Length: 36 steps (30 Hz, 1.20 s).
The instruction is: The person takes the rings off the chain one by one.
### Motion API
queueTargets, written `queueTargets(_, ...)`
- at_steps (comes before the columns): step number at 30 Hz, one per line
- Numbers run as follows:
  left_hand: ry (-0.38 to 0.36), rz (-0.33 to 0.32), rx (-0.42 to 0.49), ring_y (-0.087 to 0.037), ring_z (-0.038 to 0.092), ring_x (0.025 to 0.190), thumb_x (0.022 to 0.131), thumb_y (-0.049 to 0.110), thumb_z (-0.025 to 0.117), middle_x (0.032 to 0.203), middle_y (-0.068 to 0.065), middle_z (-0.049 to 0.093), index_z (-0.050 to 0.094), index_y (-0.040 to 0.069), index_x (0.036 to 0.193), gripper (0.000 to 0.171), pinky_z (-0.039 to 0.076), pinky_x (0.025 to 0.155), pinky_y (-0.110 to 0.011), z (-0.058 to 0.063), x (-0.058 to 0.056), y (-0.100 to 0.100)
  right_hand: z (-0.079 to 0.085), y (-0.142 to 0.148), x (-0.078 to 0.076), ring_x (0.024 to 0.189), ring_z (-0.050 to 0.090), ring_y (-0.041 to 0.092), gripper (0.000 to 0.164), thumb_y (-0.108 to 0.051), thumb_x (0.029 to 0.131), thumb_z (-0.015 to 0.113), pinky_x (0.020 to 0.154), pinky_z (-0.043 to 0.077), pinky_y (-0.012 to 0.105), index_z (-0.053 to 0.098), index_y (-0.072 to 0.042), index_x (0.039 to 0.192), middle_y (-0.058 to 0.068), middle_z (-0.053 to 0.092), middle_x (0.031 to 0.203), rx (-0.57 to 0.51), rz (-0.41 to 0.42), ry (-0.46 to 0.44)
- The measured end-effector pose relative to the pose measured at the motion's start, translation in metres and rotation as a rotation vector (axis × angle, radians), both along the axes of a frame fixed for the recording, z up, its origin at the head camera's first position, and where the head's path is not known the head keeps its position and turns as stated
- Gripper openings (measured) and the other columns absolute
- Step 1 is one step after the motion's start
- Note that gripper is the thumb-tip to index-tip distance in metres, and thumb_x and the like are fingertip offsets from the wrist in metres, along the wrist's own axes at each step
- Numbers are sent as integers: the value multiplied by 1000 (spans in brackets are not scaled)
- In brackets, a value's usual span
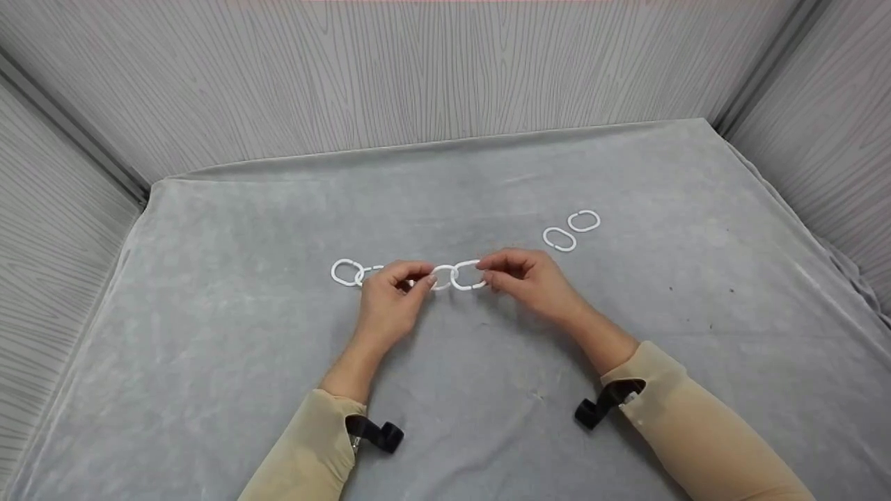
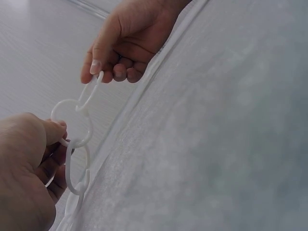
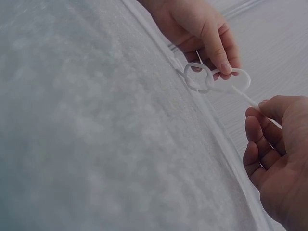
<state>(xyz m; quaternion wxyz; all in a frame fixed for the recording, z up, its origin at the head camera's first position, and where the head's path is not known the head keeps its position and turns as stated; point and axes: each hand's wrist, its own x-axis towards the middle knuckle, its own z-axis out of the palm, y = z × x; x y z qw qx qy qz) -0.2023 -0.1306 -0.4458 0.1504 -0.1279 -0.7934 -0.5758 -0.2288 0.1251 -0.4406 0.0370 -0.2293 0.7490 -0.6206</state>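
Note:
My left hand (image 1: 390,299) pinches a white oval plastic link (image 1: 443,266) between thumb and fingers. Hooked through it is another white link (image 1: 465,262), whose far end my right hand (image 1: 532,282) pinches. Both links are raised off the cloth, as the wrist views show. From the left hand the chain hangs on through a further link (image 2: 68,168) and trails to the left. Its end link (image 1: 333,273) lies beyond that hand, joined to a partly covered one. Part of the chain is hidden behind the left fingers.
Two loose white links, a nearer one (image 1: 546,237) and a farther one (image 1: 598,220), lie on the grey cloth (image 1: 209,334) to the right of the hands. Wood-patterned panels (image 1: 418,76) stand behind the table and at both sides.

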Motion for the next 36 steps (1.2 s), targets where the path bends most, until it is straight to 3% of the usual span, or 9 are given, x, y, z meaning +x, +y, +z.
queueTargets(8,2,16,13,-16,64,77,92,2,81,89,-4,76,81,0,99,8,48,71,-22,0,0,0,0,-1,1,75,65,10,20,-2,96,76,71,55,22,75,10,113,8,75,90,2,-9,-16)
queueTargets(15,32,13,35,-16,66,78,92,3,82,89,-4,77,81,2,99,8,49,73,-23,-2,-1,0,0,0,2,80,69,11,26,0,90,82,73,55,21,74,11,113,15,76,95,16,12,-9)
queueTargets(36,22,12,62,-16,65,76,92,2,81,87,-4,76,80,0,99,8,50,71,-24,1,0,1,1,-2,3,85,72,10,19,-2,91,82,77,57,22,78,4,109,13,78,95,101,79,4)
